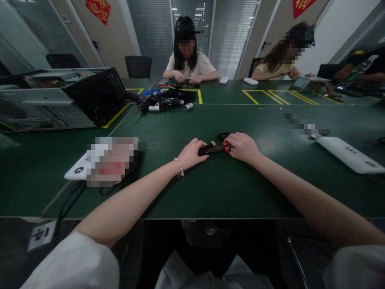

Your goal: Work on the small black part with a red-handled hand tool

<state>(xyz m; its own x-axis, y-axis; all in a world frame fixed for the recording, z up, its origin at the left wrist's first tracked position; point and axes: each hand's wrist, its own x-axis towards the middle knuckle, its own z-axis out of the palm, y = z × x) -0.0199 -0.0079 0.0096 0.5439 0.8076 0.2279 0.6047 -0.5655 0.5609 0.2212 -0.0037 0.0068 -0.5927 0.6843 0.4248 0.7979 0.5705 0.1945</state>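
Observation:
In the middle of the green table, my left hand (192, 154) is closed around a small black part (204, 150), whose exact kind I cannot make out. My right hand (243, 147) grips the red handles of a pair of pliers (217, 149). The pliers' dark jaws point left and meet the black part at my left fingers; whether they clamp it is not clear. Just beyond my right fingers lies another small black piece (223, 135) on the table.
An opened computer case (51, 102) stands at the left. A pile of black tools and cables (165, 99) lies farther back. White power banks (350, 152) rest at right and left, the left one (78, 170) with a cable. Co-workers (192, 66) sit across the green table (210, 192).

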